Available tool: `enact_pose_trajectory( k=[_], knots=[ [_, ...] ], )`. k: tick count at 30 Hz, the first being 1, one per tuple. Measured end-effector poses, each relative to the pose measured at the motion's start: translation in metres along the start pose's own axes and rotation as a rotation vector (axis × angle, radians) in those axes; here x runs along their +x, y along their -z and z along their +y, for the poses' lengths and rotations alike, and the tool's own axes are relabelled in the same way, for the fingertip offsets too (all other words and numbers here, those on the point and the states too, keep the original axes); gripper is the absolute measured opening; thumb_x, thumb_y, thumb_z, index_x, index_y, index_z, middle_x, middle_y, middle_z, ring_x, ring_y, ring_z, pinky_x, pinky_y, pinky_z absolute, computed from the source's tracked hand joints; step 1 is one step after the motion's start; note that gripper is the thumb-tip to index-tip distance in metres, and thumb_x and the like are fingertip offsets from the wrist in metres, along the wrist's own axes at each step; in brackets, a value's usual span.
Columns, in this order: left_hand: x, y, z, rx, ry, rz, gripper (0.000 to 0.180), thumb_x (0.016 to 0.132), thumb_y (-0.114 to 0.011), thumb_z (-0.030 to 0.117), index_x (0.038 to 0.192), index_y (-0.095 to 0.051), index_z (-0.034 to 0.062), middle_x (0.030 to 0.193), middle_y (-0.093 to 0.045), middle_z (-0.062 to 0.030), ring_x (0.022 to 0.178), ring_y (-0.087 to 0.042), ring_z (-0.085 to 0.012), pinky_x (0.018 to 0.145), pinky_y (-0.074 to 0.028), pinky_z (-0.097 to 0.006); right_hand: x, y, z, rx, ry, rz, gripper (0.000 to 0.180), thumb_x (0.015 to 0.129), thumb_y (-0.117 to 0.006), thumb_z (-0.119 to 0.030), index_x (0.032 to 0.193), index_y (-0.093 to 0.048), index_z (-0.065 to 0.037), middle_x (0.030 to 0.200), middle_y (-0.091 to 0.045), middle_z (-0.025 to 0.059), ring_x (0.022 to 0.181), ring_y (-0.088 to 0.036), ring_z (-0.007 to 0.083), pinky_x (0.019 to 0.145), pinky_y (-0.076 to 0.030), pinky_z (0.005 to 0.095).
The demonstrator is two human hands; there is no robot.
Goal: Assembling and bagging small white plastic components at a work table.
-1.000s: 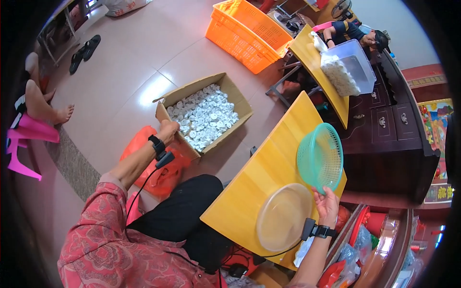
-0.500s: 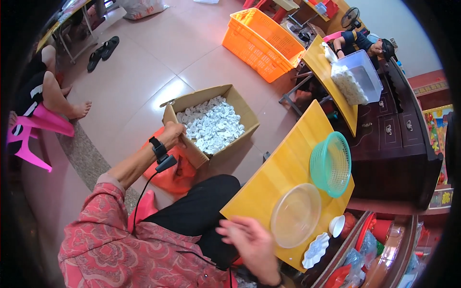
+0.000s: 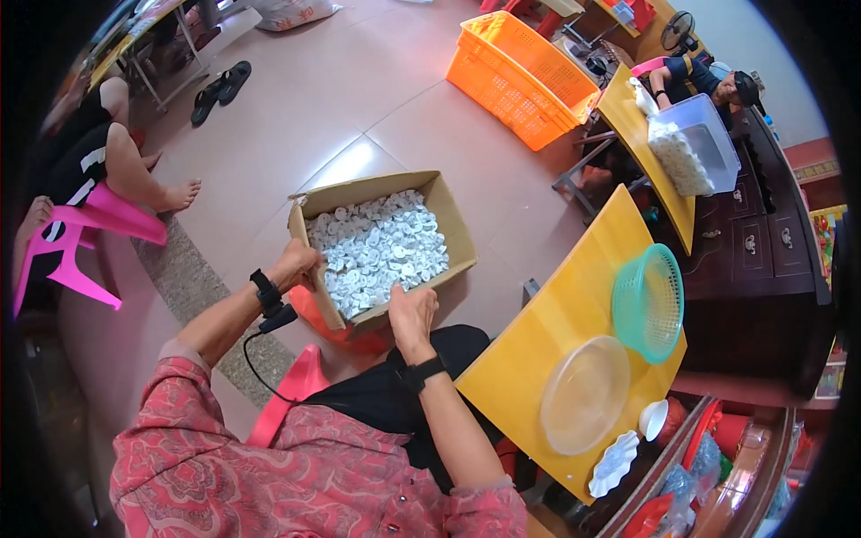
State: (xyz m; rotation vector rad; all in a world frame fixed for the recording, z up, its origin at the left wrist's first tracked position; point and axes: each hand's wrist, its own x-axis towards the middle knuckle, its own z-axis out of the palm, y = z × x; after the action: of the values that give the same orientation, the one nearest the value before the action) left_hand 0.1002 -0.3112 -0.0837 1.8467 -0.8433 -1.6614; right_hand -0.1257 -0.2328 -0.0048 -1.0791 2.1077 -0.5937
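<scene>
On the floor between both hands, cardboard box [image 3: 381, 247] of small white pieces, left hand [image 3: 294, 265] gripped its near-left wall, right hand [image 3: 411, 312] clasped its near edge, yellow table [image 3: 547, 345] right of that grip.

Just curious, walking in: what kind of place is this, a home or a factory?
Likely a home workshop doing small piecework: a cardboard box full of small white parts, an orange crate, low yellow tables, and a dark wooden dresser alongside.
</scene>
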Motion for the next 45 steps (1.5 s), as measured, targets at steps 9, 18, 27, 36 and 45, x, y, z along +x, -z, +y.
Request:
enact_pose_trajectory(
  k=[9,18,27,36,45],
  knots=[
    [-0.034,-0.012,0.039,-0.041,0.013,0.009,0.031,0.07,-0.056,-0.003,0.096,-0.044,-0.0154,0.079,-0.055,-0.0224,0.061,-0.063,-0.0408,0.042,-0.056,-0.055,0.08,-0.066,0.08,0.277,-0.488,-0.078,0.043,0.079,-0.062,-0.023,0.099,-0.062,0.016,0.11,-0.06,0.0322,0.107,-0.059,0.0386,0.091,-0.045,0.0429],
    [-0.074,-0.023,0.076,0.055,-0.033,0.052,0.027,0.07,-0.059,0.001,0.093,-0.049,-0.0088,0.079,-0.055,-0.0177,0.063,-0.063,-0.0348,0.041,-0.056,-0.05,0.082,-0.055,0.112,0.737,-0.401,-0.317,0.019,0.071,-0.064,-0.016,0.078,-0.062,0.002,0.065,-0.045,0.0072,0.049,-0.042,0.0188,0.04,-0.034,0.0381],
    [-0.214,-0.024,0.1,0.231,-0.266,0.085,0.033,0.074,-0.06,0.011,0.103,-0.051,-0.0044,0.084,-0.057,-0.0089,0.066,-0.061,-0.0197,0.05,-0.056,-0.032,-0.009,0.029,0.086,1.026,0.037,-0.281,0.023,0.073,-0.059,-0.008,0.055,-0.045,-0.003,0.055,-0.036,-0.0026,0.048,-0.035,0.0093,0.042,-0.023,0.0327],
    [-0.384,-0.047,0.193,0.532,-1.021,0.104,0.043,0.073,-0.049,0.009,0.112,-0.054,-0.0059,0.094,-0.059,-0.0016,0.083,-0.047,-0.0079,0.071,-0.04,-0.021,-0.098,0.156,0.029,1.149,0.277,-0.186,0.013,0.077,-0.061,-0.002,0.066,-0.055,0.001,0.069,-0.055,0.0029,0.058,-0.055,0.0123,0.055,-0.049,0.0271],
    [-0.397,-0.12,0.275,1.018,-2.076,0.416,0.031,0.073,-0.051,0.008,0.1,-0.059,-0.0035,0.086,-0.057,0.0003,0.078,-0.05,-0.0114,0.071,-0.042,-0.024,-0.128,0.301,0.008,1.235,0.377,0.034,0.009,0.075,-0.06,-0.001,0.07,-0.057,0.005,0.072,-0.058,0.0081,0.06,-0.057,0.0177,0.055,-0.053,0.0322]
  ],
)
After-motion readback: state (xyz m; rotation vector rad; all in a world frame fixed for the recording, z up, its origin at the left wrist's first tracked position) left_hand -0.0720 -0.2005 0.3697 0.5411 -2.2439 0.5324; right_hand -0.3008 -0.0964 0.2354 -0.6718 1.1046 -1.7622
